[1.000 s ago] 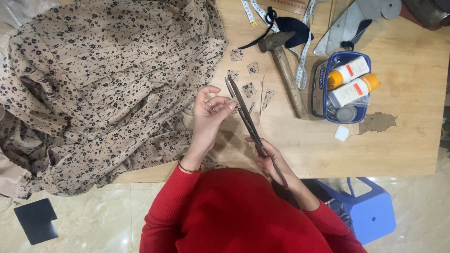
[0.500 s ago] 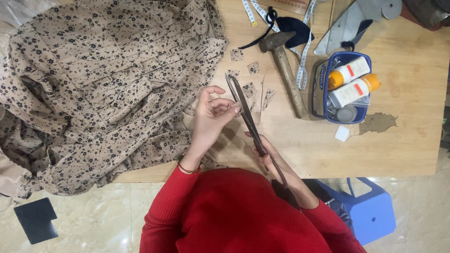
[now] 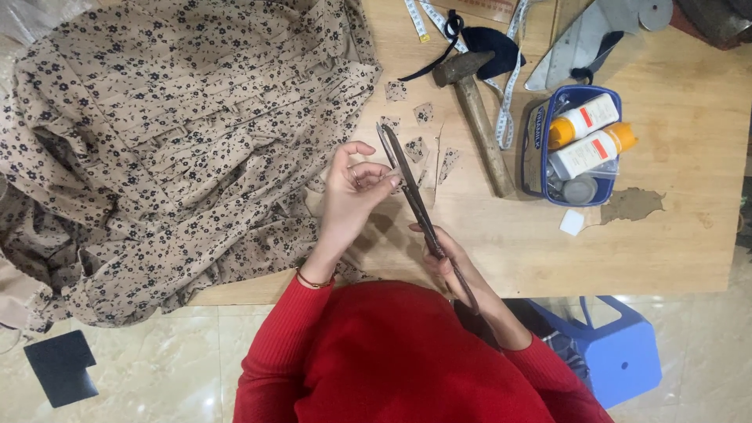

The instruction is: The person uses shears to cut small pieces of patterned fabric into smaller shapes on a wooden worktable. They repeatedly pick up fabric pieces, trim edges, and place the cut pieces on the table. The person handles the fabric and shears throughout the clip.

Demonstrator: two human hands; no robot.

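My right hand [image 3: 457, 265] grips the handles of long dark scissors [image 3: 410, 186] whose blades point up and away over the wooden table [image 3: 674, 235]. My left hand [image 3: 354, 192] is raised beside the blades, fingertips pinched against them on what looks like a small fabric piece, too small to be sure. Several small floral fabric scraps [image 3: 423, 114] lie on the table just beyond the blade tips. A large beige floral garment [image 3: 172, 133] covers the table's left half, next to my left hand.
A hammer [image 3: 478, 117] lies right of the scraps, beside a measuring tape [image 3: 507, 94] and a dark cloth [image 3: 486, 39]. A blue basket [image 3: 540, 149] holds bottles with orange caps. A blue plastic stool [image 3: 619, 352] stands under the table's near edge.
My left hand's fingers have curled in and closed against the scissor blades. The scissors and right hand have hardly shifted.
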